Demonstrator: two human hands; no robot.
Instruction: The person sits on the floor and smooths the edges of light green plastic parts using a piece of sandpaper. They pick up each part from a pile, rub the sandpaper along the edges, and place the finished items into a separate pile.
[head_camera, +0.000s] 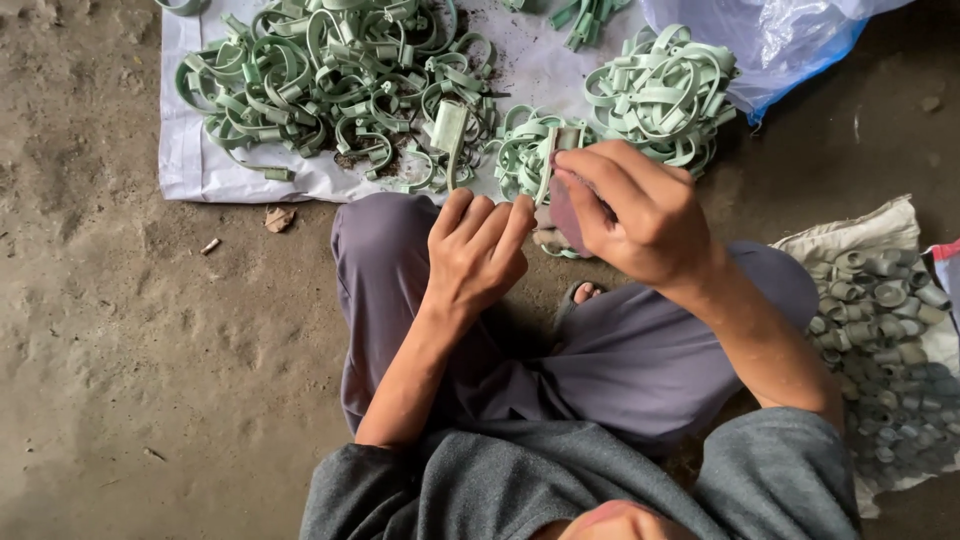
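Left hand (478, 252) pinches a green clamp (546, 170) steady just below the white sheet (190, 165), letting right hand (628, 212), fingers clamped on a dark pad (566, 212), rub it.

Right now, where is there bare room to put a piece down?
The dirt floor left of the left knee is bare except for a few scraps. The white sheet is crowded with green clamp rings; only its lower left edge is free. The sack of short sleeves on the right is full.

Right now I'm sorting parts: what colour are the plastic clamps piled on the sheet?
Pale green plastic clamps, clearest in the head view.
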